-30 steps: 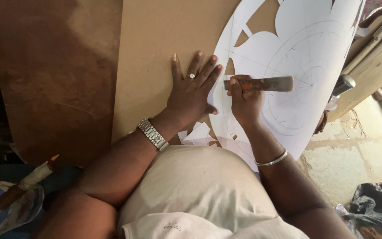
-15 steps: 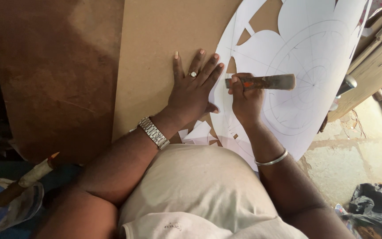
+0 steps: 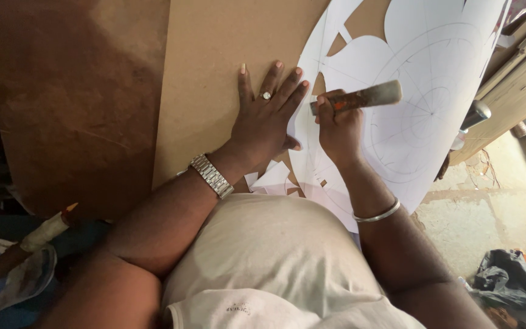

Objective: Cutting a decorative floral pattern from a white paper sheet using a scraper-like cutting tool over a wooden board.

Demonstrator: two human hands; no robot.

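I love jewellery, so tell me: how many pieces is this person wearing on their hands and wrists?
3. A ring on a finger of the left hand, a metal watch on the left wrist, and a thin silver bangle on the right forearm. The right hand's curled fingers could hide more.

I see bare forearms below a pale beige short-sleeved shirt (image 3: 275, 268). My left wrist wears a silver metal link watch (image 3: 212, 175), with a ring (image 3: 266, 95) on that hand. A thin silver bangle (image 3: 377, 213) circles my right wrist.
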